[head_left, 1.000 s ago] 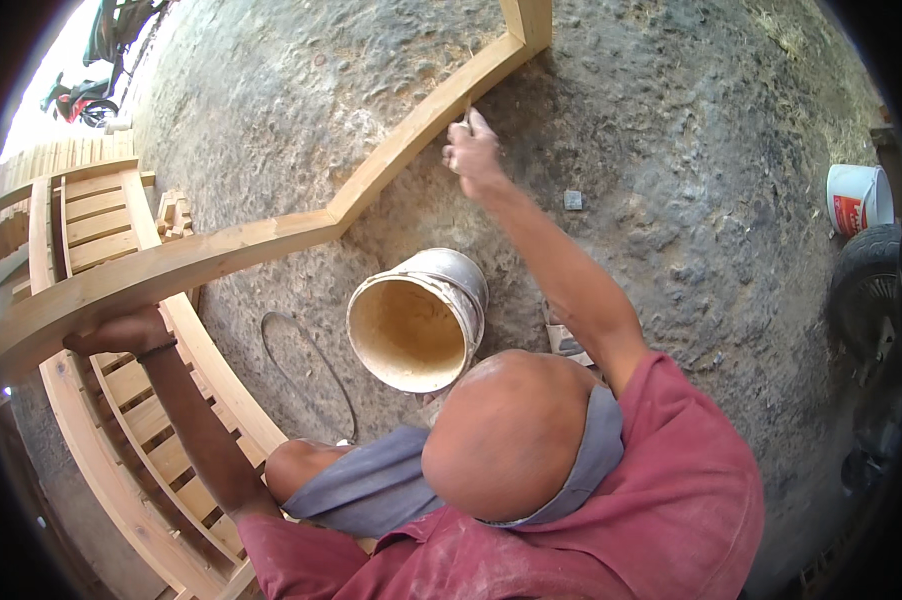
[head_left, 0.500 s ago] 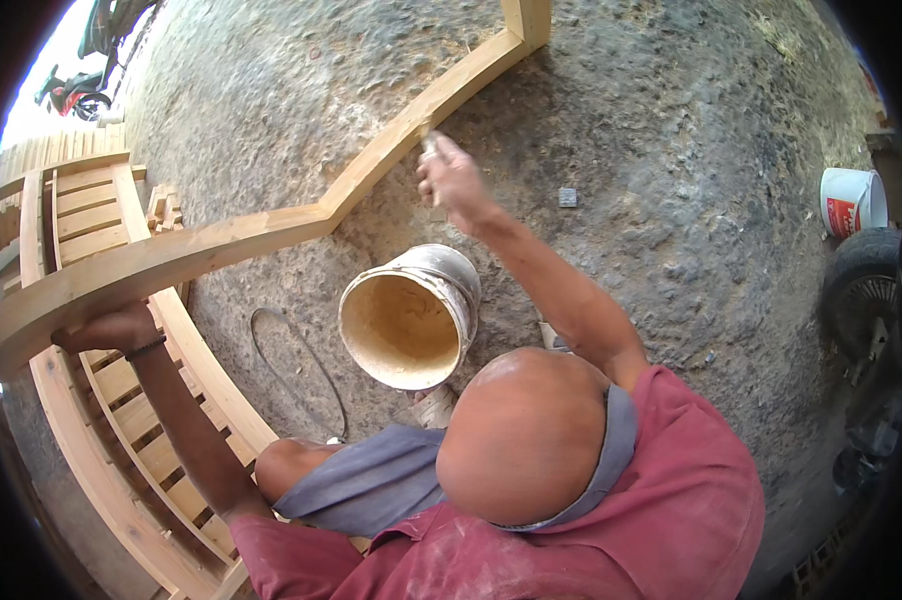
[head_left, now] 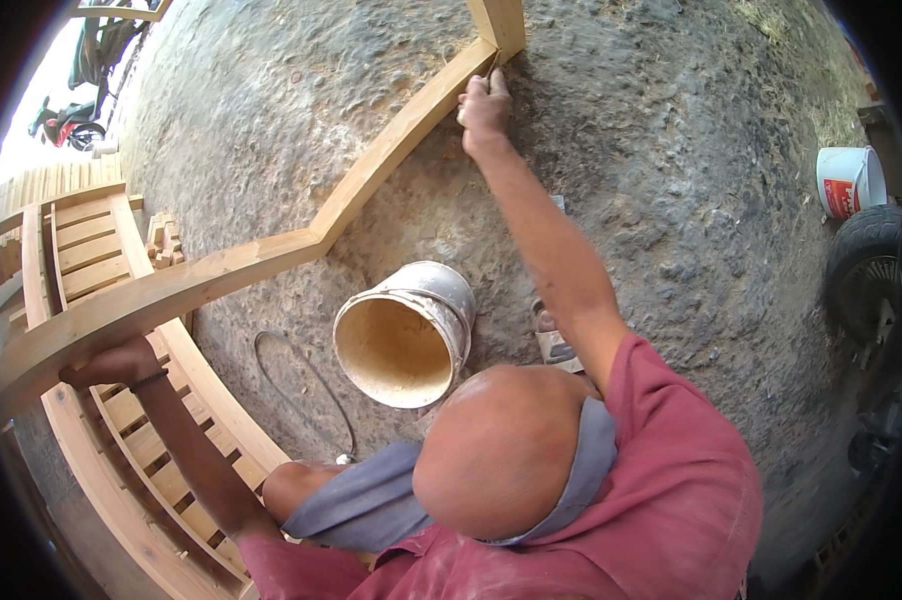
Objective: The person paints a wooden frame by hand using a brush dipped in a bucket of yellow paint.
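Observation:
A long angled wooden frame of jointed, light timber runs from the left edge up to the top middle. My left hand is closed on its near left end, steadying it from beneath, with a dark band at the wrist. At the far upper joint, my right hand is closed around a thin tool. The tool's tip meets the wood at the corner; its exact kind is too small to tell. My right arm stretches nearly straight to reach it.
A pale, stained bucket lies tipped on the rough ground below the frame. Slatted wooden pieces stand at left, beside a looped cord. At right are a white bucket and a wheel. A motorcycle is far left.
My right hand has moved up and away along the timber with the tool, from its middle stretch to the upper joint. My left hand keeps its hold. The view has shifted slightly.

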Available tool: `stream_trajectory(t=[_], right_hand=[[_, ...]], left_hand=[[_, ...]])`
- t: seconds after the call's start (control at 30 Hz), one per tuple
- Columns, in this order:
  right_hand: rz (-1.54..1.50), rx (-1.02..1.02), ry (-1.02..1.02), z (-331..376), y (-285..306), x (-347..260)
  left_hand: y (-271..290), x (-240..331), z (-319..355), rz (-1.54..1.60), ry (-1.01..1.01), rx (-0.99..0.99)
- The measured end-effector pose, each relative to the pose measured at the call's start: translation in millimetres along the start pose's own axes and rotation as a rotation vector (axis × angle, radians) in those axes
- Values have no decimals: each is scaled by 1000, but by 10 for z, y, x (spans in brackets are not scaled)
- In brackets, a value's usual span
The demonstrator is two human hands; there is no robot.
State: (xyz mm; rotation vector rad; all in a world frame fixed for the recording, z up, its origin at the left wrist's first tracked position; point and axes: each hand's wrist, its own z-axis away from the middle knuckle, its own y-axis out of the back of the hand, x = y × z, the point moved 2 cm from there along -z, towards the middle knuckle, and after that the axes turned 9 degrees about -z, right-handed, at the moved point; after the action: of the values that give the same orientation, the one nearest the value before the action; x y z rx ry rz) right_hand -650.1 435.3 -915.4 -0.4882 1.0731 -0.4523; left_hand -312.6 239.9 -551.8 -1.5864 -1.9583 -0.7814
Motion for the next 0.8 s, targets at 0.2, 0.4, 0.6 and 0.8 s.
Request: stream_trajectory(t=[0.2, 0.4, 0.6, 0.8], right_hand=[[342, -120, -65, 21, 224, -95], [258, -210, -93, -91, 214, -249], [165, -259, 95, 19, 345, -114], [143, -156, -32, 66, 402, -217]], left_hand=[[-47, -65, 2, 15, 1, 8], [-32, -112, -28, -10, -32, 6], [88, -229, -103, -44, -98, 15], [165, -201, -100, 26, -171, 3]])
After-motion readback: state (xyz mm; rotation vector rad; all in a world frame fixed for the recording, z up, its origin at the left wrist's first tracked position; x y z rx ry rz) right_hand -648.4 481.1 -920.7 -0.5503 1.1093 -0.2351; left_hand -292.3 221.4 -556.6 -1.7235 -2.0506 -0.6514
